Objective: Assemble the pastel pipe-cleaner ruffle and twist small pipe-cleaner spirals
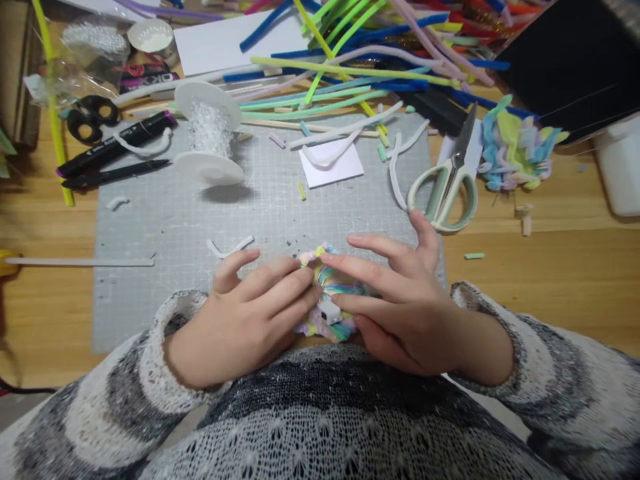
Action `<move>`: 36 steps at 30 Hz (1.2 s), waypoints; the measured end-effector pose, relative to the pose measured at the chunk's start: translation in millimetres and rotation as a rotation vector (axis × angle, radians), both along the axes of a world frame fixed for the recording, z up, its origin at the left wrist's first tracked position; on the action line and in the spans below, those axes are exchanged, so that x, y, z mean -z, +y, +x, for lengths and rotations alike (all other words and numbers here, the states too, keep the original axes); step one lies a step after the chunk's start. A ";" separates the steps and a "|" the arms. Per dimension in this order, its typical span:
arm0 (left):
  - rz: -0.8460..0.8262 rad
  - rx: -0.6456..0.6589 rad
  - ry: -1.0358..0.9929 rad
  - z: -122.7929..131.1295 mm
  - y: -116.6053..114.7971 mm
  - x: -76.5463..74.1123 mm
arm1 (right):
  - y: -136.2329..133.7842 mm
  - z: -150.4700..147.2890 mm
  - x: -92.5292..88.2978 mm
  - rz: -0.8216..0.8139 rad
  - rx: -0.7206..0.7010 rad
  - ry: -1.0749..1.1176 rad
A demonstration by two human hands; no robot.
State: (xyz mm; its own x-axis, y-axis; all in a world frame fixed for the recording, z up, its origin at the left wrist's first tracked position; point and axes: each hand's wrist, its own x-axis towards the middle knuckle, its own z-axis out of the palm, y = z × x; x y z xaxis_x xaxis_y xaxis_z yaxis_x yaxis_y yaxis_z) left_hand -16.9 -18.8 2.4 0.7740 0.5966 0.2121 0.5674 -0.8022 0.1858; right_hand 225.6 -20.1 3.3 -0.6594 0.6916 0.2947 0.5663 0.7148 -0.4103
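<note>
A round, ruffled pastel pipe-cleaner piece (343, 280) lies near the front edge of the cutting mat, close to my body. A small white box with a dark spot (329, 312) sits on its underside or middle; I cannot tell which. My left hand (265, 303) grips the piece's left edge, fingers closed over it and thumb hidden. From the right, my right hand (405, 300) holds it, with the index finger at its top rim and the thumb low on its right side. A bent white pipe-cleaner scrap (231, 247) lies just beyond my left hand.
Scissors (447, 180) lie beyond my right hand, beside a second pastel pipe-cleaner piece (520, 147). A spool of clear beads (210, 130) stands on the grey mat (165, 220). Black markers (120, 143) and a glue gun's white stick (80, 262) are leftward; loose pipe cleaners (350, 63) crowd the back.
</note>
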 end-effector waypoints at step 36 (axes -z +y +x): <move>-0.031 -0.049 0.024 5.8 -4.5 4.0 | -2.2 -4.2 3.0 -0.034 0.028 0.031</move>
